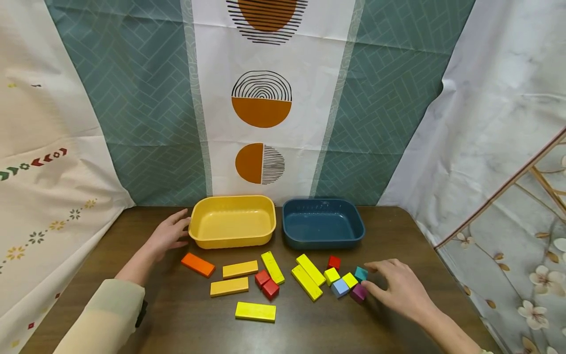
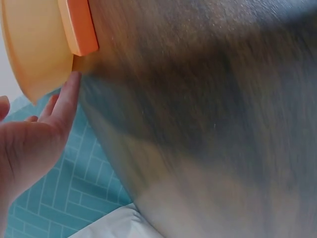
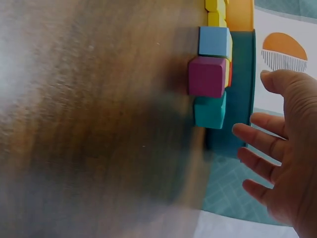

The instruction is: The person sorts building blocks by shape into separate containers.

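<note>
Standing side by side are a yellow tray (image 1: pixel 232 243) and a blue tray (image 1: pixel 325 244). Outside them, on the worktop (image 1: pixel 194 324), we count seven planks (image 1: pixel 255 311) and eight cubes (image 1: pixel 270 289). Our left grip (image 1: pixel 169 232), loosely spread, is just beside the yellow tray; our right grip (image 1: pixel 400 287), thumb and fingers apart, is just beside a teal cube (image 1: pixel 360 274) and a purple cube (image 1: pixel 358 293).

My left hand (image 1: pixel 170 232) at left end of glossy yellow rectangular tub (image 1: pixel 234 242). From that: glossy dark blue rectangular tub (image 1: pixel 324 244) just right; flat orange rectangular block (image 1: pixel 198 265) on my side; my right hand (image 1: pixel 400 287) well right, nearer me, beside teal cube (image 1: pixel 361 274) and purple cube (image 1: pixel 358 293).
</note>
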Demonstrator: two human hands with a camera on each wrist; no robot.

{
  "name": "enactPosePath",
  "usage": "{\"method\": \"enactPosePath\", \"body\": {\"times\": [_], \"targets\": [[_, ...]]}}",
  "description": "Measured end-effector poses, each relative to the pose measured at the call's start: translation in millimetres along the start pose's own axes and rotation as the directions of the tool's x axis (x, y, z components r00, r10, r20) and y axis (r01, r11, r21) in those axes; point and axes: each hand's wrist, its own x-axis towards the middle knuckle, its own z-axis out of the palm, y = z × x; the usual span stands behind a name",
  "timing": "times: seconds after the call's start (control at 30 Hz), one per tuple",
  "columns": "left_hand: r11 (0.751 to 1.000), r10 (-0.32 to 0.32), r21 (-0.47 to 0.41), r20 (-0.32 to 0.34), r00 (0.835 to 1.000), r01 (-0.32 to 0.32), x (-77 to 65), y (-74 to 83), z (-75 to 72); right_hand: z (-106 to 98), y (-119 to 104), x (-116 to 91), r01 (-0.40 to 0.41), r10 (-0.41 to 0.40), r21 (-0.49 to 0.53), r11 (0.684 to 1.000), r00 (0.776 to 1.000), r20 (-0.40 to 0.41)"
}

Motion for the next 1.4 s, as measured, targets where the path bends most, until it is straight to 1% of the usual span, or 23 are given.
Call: {"method": "enactPosePath", "body": {"times": [0.17, 0.27, 0.47, 0.63, 0.83, 1.03, 1.23, 1.4], "targets": [[0.999, -0.008, -0.036, 0.003, 1.000, 0.008, 2.4, -3.8, 4.2, 4.8, -0.2, -8.5, -0.071, 0.071, -0.012, 0.997, 0.997, 0.038], [0.999, -0.011, -0.047, 0.003, 1.000, 0.011, 2.9, -7.1, 4.5, 7.7, -1.9, -12.0, -0.090, 0.091, -0.020, 0.996, 0.995, 0.051], [0.997, 0.013, -0.078, 0.023, 1.000, -0.011, 4.1, -15.0, 6.3, 10.8, -8.1, -16.8, -0.104, 0.107, -0.052, 0.993, 0.992, 0.059], [0.996, 0.033, -0.088, 0.036, 0.999, -0.030, 6.3, -18.6, 9.5, 13.3, -11.0, -23.1, -0.129, 0.138, -0.088, 0.988, 0.985, 0.101], [0.995, 0.035, -0.094, 0.029, 0.999, -0.032, 10.6, -19.0, 8.8, 16.5, -12.0, -25.7, -0.124, 0.136, -0.112, 0.986, 0.985, 0.110], [0.994, 0.036, -0.106, 0.038, 0.999, -0.032, 12.7, -18.1, 8.4, 19.2, -13.7, -26.3, -0.154, 0.171, -0.123, 0.980, 0.975, 0.139], [0.994, 0.021, -0.106, 0.032, 0.999, -0.018, 13.9, -17.7, 6.9, 23.9, -12.7, -25.6, -0.129, 0.141, -0.123, 0.984, 0.985, 0.099], [0.995, 0.021, -0.094, 0.036, 0.999, -0.017, 16.4, -16.8, 5.1, 25.9, -12.2, -22.9, -0.126, 0.136, -0.123, 0.984, 0.987, 0.083]]}}
